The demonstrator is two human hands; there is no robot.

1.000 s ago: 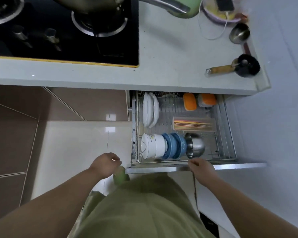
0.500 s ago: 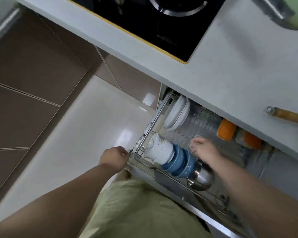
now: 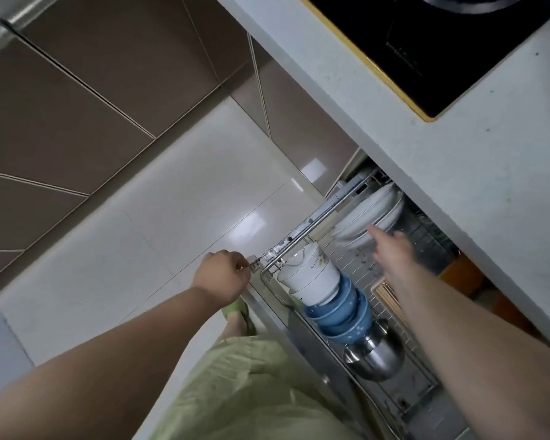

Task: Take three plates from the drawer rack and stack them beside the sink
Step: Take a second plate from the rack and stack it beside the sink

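1. The pale countertop (image 3: 458, 160) crosses the upper right, with a black glass cooktop (image 3: 442, 42) set into it.
2. Below it the wire drawer rack (image 3: 404, 385) stands pulled out over the glossy floor tiles (image 3: 172, 217).
3. White plates (image 3: 359, 217) stand on edge at the rack's far end, partly under the counter edge.
4. Along the rack's near side, white bowls (image 3: 311, 274), blue bowls (image 3: 340, 312) and a steel bowl (image 3: 375, 354) lie nested in a row.
5. The right hand (image 3: 391, 249) reaches to the plates, fingers spread, fingertips at the nearest plate's rim; no grip closed.
6. The left hand (image 3: 223, 277) is curled into a fist at the rack's front corner; whether it grips the frame cannot be told.
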